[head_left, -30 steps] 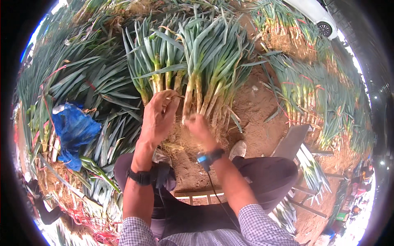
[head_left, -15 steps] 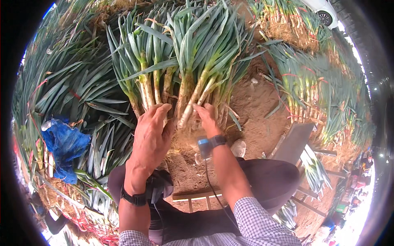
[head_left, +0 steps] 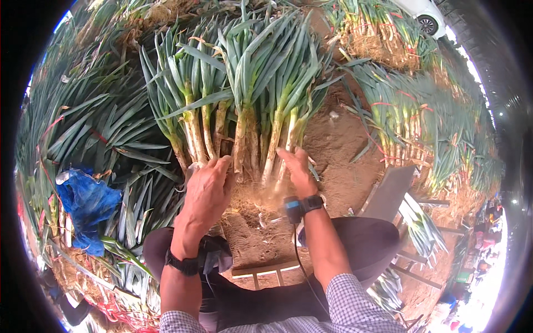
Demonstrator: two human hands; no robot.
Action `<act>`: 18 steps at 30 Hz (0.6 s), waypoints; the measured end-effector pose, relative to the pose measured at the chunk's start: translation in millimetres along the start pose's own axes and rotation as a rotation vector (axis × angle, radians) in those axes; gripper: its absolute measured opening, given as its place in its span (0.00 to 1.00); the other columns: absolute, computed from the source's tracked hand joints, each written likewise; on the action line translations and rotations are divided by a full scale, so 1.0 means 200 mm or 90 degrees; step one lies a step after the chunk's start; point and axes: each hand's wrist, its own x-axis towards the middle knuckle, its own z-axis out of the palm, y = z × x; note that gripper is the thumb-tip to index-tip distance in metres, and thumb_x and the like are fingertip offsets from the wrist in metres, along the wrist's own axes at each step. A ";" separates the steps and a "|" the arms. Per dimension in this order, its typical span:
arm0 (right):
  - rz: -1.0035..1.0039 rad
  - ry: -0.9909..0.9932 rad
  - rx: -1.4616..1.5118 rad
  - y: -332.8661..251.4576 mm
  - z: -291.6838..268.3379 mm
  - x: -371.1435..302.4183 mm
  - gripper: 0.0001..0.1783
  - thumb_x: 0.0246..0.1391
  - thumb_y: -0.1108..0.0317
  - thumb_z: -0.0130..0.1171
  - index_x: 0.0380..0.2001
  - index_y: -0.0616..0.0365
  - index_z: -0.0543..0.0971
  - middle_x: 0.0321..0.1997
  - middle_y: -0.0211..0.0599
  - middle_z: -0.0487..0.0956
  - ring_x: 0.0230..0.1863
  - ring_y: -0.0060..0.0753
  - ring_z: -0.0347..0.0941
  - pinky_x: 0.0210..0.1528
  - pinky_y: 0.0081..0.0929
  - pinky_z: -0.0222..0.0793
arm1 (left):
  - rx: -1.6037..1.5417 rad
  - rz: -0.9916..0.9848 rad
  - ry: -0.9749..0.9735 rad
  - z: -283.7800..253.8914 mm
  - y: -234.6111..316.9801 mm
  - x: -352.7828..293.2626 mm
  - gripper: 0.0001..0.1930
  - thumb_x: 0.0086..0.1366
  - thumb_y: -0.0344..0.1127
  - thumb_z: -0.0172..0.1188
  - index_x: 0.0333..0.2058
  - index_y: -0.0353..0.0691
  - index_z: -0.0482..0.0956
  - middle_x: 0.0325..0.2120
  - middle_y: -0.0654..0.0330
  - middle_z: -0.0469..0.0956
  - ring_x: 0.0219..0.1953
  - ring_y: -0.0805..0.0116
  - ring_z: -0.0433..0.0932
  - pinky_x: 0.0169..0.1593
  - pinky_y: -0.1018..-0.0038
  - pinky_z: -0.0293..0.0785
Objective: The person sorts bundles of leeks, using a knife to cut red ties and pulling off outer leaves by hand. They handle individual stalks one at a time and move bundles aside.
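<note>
A broad bunch of leeks (head_left: 240, 141) stands upright before me, green leaves fanned out at the top and pale muddy stalks below. Stringy roots (head_left: 250, 200) spread at its foot. Around the lower stalks on the bunch's left side, my left hand (head_left: 206, 187) is closed; its fingers are partly hidden. My right hand (head_left: 298, 171) grips the right-hand stalks low down, thumb in front and the other fingers mostly out of sight. Each wrist has a dark strap, and a small blue-faced device (head_left: 292, 210) sits at the right one.
Heaped leeks (head_left: 83, 122) fill the left, with a crumpled blue plastic sheet (head_left: 88, 202) on them. Tied bunches (head_left: 402, 122) lie to the right. A wooden board (head_left: 391, 194) slants beside my right knee. A white car (head_left: 425, 16) stands far right. Bare soil (head_left: 338, 139) shows between.
My right hand has shifted to the right along the bunch. The slanted leek near it now stands more upright beside the others. My left hand stays at the left stalks.
</note>
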 end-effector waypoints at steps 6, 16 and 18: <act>0.151 -0.042 0.179 -0.49 -0.10 -0.24 0.14 0.55 0.56 0.63 0.34 0.55 0.74 0.23 0.28 0.74 0.27 0.24 0.74 0.38 0.27 0.73 | -0.011 0.040 0.016 0.07 -0.03 -0.06 0.08 0.62 0.33 0.55 0.36 0.34 0.72 0.29 0.45 0.75 0.33 0.42 0.75 0.36 0.55 0.71; -0.043 -0.156 0.567 -1.43 -0.25 -0.88 0.10 0.62 0.62 0.53 0.31 0.56 0.73 0.22 0.28 0.67 0.24 0.22 0.63 0.33 0.26 0.63 | -0.017 0.053 -0.053 0.15 -0.11 -0.12 0.14 0.62 0.34 0.56 0.44 0.32 0.74 0.34 0.46 0.77 0.37 0.49 0.79 0.40 0.60 0.73; -0.139 -0.205 0.383 -1.45 -0.24 -1.10 0.10 0.60 0.61 0.55 0.32 0.57 0.73 0.24 0.26 0.68 0.26 0.21 0.66 0.35 0.24 0.66 | -0.343 0.079 -0.108 0.15 -0.07 -0.10 0.16 0.67 0.39 0.54 0.46 0.32 0.75 0.38 0.51 0.79 0.38 0.60 0.80 0.42 0.64 0.75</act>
